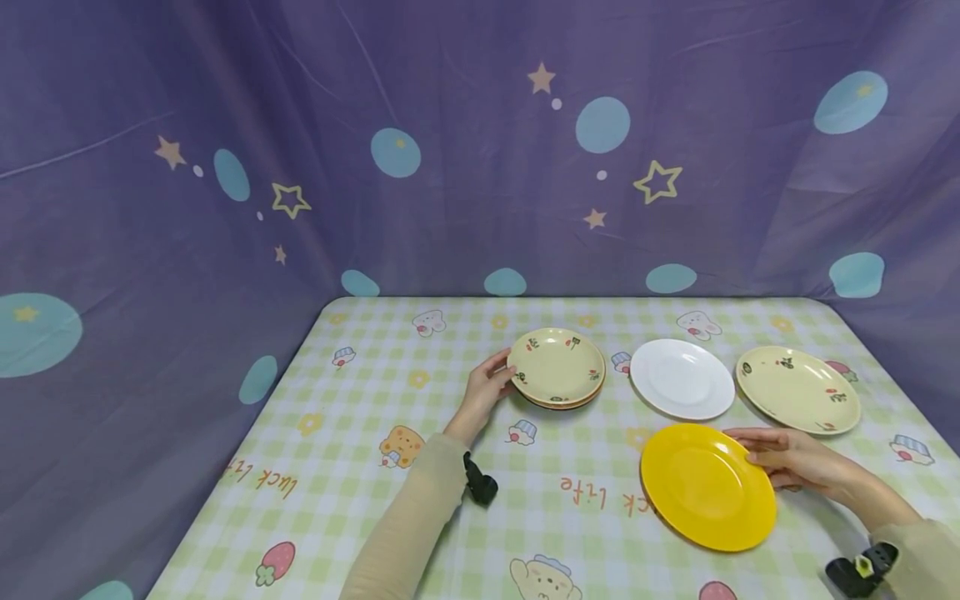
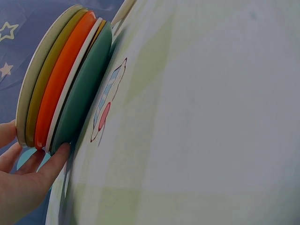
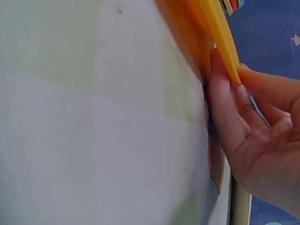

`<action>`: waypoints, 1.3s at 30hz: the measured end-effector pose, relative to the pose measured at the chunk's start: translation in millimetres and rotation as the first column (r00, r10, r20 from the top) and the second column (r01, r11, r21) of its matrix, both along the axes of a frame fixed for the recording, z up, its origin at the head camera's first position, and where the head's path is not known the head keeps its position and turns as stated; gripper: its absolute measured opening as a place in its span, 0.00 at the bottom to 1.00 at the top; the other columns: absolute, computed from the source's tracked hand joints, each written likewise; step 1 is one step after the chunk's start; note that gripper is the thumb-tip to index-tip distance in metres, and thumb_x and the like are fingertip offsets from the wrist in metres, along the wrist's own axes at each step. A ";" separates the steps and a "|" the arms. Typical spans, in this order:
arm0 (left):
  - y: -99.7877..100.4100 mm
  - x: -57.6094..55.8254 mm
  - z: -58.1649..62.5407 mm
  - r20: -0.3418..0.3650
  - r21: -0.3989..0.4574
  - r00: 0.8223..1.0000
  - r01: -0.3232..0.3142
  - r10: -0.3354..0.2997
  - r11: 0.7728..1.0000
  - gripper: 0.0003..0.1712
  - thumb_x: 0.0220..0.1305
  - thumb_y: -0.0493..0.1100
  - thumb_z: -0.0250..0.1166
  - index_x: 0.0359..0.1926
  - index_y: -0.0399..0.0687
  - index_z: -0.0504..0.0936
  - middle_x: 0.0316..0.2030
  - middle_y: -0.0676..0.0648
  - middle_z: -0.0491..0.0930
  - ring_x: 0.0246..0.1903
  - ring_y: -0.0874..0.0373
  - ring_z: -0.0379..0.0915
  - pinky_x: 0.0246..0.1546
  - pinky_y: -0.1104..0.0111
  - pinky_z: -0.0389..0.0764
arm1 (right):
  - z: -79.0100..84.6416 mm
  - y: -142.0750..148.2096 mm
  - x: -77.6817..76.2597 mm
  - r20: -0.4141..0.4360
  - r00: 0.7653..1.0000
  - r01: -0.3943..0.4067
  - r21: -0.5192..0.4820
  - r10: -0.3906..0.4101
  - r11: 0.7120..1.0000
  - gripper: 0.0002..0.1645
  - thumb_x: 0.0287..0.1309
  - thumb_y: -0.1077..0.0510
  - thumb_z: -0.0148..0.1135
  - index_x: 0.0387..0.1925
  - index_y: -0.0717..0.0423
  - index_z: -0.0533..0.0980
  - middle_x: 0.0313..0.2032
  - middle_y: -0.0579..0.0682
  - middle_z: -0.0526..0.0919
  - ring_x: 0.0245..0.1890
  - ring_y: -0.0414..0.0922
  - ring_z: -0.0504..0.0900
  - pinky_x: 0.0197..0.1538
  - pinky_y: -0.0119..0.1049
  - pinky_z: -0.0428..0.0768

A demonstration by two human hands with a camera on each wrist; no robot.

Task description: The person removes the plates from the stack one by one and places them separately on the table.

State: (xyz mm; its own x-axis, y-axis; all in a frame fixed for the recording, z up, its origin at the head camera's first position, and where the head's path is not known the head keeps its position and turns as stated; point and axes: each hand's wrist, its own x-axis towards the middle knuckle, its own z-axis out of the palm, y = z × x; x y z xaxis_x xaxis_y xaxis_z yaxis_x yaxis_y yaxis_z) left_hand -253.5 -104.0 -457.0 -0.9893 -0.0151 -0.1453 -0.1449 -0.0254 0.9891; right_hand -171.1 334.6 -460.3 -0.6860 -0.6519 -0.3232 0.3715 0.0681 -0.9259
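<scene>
My left hand (image 1: 483,392) holds the left side of a stack of small plates (image 1: 557,367), thumb at the top rim. From the left wrist view, the stack's layers run from a cream plate (image 2: 29,93) with printed flowers through olive, orange and white to a dark green plate (image 2: 84,93) at the bottom, where one fingertip touches. With its thumb above and fingers below, my right hand (image 1: 798,462) pinches the right rim of a yellow plate (image 1: 705,487). That plate tilts over the tablecloth, and the fingers (image 3: 222,98) reach beneath it in the right wrist view.
Behind the yellow plate lies a white plate (image 1: 682,379). Right of it is an oval cream plate (image 1: 798,390) with small printed pictures, close beyond my right hand. A green checked tablecloth (image 1: 360,417) covers the table; a purple curtain (image 1: 480,225) hangs behind and at the left.
</scene>
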 end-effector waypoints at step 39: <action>-0.3 -0.7 -1.3 0.004 0.008 1.000 0.002 -0.002 1.000 0.25 0.59 0.37 0.57 0.58 0.50 0.68 0.57 0.45 0.66 0.48 0.53 0.70 0.46 0.65 0.75 | 32.8 -44.5 -4.3 -0.692 0.703 0.395 0.572 0.164 0.719 0.18 0.51 0.63 0.59 0.46 0.64 0.75 0.36 0.56 0.81 0.29 0.43 0.78 0.30 0.28 0.77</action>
State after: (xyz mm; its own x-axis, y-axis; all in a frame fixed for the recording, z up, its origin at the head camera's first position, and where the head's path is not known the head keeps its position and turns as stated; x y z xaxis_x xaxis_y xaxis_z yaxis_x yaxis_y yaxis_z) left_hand -254.1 -104.3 -458.3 -0.9887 -0.0118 -0.1493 -0.1488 -0.0332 0.9883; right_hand -175.4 290.2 -427.5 -0.9310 -0.3629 -0.0403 -0.2596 0.7355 -0.6258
